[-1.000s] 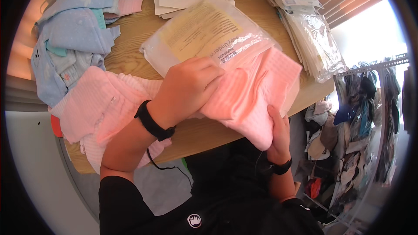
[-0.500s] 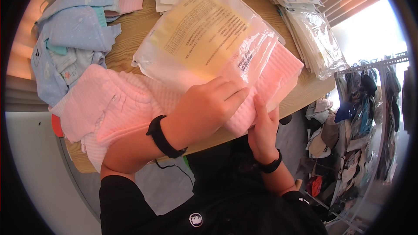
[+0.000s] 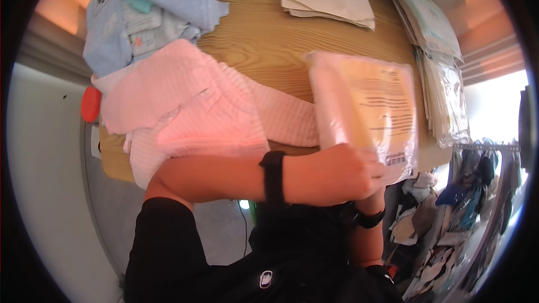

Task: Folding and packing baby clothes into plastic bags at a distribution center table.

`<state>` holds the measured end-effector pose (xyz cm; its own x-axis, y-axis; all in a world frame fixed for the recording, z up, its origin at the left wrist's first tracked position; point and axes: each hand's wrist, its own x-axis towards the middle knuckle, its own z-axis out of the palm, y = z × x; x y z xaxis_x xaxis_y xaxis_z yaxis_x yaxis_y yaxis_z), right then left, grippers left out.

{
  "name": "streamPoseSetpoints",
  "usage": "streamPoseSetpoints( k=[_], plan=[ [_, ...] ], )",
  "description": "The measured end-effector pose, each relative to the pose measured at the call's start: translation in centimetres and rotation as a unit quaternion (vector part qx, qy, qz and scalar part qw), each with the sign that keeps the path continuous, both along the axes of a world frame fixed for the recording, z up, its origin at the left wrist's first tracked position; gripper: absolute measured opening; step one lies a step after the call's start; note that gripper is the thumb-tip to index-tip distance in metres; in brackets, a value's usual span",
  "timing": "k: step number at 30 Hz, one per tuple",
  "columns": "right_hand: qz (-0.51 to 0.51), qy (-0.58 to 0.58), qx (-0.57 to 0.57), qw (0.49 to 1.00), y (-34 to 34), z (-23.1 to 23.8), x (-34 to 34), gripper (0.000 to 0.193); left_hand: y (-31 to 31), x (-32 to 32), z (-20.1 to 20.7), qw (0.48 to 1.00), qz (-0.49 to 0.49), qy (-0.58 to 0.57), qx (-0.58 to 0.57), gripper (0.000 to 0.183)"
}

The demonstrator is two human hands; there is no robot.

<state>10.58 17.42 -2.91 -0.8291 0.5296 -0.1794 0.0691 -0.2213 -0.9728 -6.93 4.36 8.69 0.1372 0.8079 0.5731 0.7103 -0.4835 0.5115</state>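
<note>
A clear plastic bag (image 3: 387,118) stands tilted near the table's front right, with a folded pink garment (image 3: 337,104) inside and a yellow printed panel on its face. My left hand (image 3: 353,171) is closed on the bag's near edge, fingers curled over it. Just below, my right hand (image 3: 371,204) is mostly covered by the left one, at the bag's bottom corner; its fingers do not show. Left of the bag lies a pink ribbed garment (image 3: 185,95), one sleeve stretching toward the bag.
Blue children's clothes (image 3: 174,0) are heaped at the far left of the wooden table (image 3: 252,39). Off-white flat sheets (image 3: 325,0) lie at the back. Packaged items in clear bags (image 3: 443,90) line the right edge. Beyond it, a rack (image 3: 477,191) holds bagged clothes.
The garment has gone fully into the bag, which was lying slanted and is now nearer upright, further right in view. My left hand has moved to its near edge, over my right hand.
</note>
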Motion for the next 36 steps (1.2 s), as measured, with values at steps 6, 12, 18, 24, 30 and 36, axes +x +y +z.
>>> streamPoseSetpoints(
  k=[6, 12, 18, 24, 30, 36],
  plan=[
    [0.024, -0.067, 0.212, 0.975, 3.1, 4.1, -1.6, 0.021, 0.8, -0.6, -0.2, 0.996, 0.073, -0.045, 0.021, 0.022],
    [0.043, -0.09, 0.073, 0.992, -0.8, 7.1, 1.0, 0.033, -0.8, -2.1, 2.1, 0.996, 0.018, -0.081, -0.019, 0.027],
    [0.138, -0.089, 0.157, 0.974, -1.3, 5.7, 3.9, 0.03, -5.0, -0.8, 4.4, 0.993, 0.109, -0.017, -0.046, 0.047],
    [0.203, -0.057, 0.125, 0.969, -1.1, 5.4, 2.7, 0.03, -14.4, -0.4, 2.8, 0.818, 0.477, 0.147, -0.285, 0.071],
    [0.296, 0.014, 0.152, 0.943, -1.5, 4.6, 1.9, 0.03, -18.6, -0.9, -0.6, 0.758, 0.548, 0.118, -0.335, 0.064],
    [0.335, 0.038, 0.106, 0.935, -1.1, 4.3, 3.0, 0.031, -17.6, 0.9, 2.3, 0.799, 0.523, -0.078, -0.286, 0.037]
  ],
)
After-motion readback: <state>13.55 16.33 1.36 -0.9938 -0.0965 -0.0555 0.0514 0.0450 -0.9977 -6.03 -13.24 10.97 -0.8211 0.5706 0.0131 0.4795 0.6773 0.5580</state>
